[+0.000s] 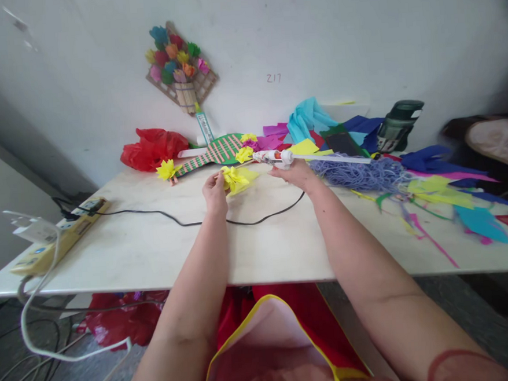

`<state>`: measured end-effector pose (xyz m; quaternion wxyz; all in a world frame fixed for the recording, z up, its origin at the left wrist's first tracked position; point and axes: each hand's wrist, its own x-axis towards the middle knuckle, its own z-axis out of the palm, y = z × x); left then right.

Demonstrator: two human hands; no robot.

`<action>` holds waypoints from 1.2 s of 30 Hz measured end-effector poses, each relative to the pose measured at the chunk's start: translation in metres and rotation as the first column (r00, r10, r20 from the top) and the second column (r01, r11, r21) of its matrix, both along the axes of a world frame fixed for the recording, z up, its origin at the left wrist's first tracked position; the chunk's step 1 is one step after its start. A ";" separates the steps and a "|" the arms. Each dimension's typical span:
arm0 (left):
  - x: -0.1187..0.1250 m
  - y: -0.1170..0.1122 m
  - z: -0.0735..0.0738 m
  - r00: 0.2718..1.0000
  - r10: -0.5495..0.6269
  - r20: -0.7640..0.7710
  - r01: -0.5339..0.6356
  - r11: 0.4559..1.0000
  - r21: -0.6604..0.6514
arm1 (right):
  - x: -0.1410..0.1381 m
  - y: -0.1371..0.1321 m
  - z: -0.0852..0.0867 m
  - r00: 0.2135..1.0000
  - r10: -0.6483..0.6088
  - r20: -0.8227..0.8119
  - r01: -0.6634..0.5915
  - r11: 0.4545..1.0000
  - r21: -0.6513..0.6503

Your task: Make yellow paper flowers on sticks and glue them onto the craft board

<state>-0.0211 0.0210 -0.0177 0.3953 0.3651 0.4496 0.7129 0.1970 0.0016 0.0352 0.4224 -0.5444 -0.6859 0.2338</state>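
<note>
My left hand [215,191] pinches a yellow paper flower [236,179] just above the white table [162,249], fingers closed on its base. My right hand [295,171] is wrapped round a white glue gun [273,156], whose nozzle points left toward the flower. The gun's black cord [195,221] runs across the table to a power strip [53,242] at the left edge. Beyond the flower lies a green striped paddle-shaped board [216,151] carrying more yellow and pink paper flowers.
A red plastic bag [153,146] lies at the back left. Purple yarn [361,174], coloured paper sheets and scraps [445,194] cover the right half. A dark green bottle [399,125] stands by the wall. A flower decoration [180,65] hangs on the wall.
</note>
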 end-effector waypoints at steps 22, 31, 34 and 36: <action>0.003 -0.003 0.001 0.979 -0.136 0.153 0.123 0.988 0.093 | 0.000 0.019 -0.031 0.692 0.019 0.722 0.049 0.996 -0.073; 0.004 -0.005 0.001 0.966 -0.246 0.077 0.239 0.967 0.093 | 0.000 0.016 -0.032 0.641 -0.085 0.763 0.029 0.996 0.086; 0.003 -0.006 0.001 0.961 -0.272 0.055 0.267 0.960 0.090 | -0.001 0.013 -0.026 0.727 -0.244 0.642 0.046 0.950 0.308; 0.004 -0.007 0.001 0.953 -0.299 0.040 0.295 0.952 0.081 | -0.003 0.011 -0.021 0.780 -0.311 0.543 0.044 0.893 0.449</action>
